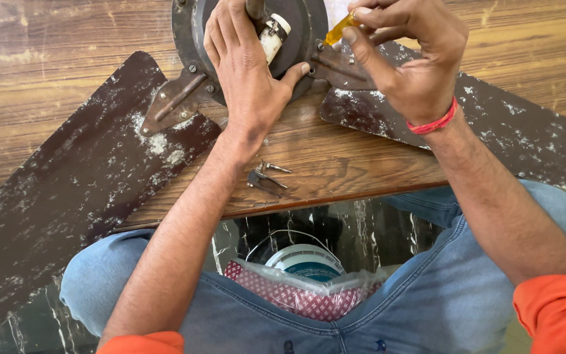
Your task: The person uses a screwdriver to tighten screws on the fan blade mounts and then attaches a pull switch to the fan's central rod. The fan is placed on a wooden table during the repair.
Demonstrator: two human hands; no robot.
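Two fan blades [67, 196] cut off by frame; your left hand [247, 72] clamps motor hub [309, 26], right hand [407, 59] grips yellow-handled tool [340, 29], probably screwdriver; wooden table [335, 164].

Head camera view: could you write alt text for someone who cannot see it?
A person's left hand grips the dark round hub of a dusty ceiling fan on a wooden table, while the right hand holds a yellow-handled screwdriver to a blade bracket. Loose screws lie near the table's edge.
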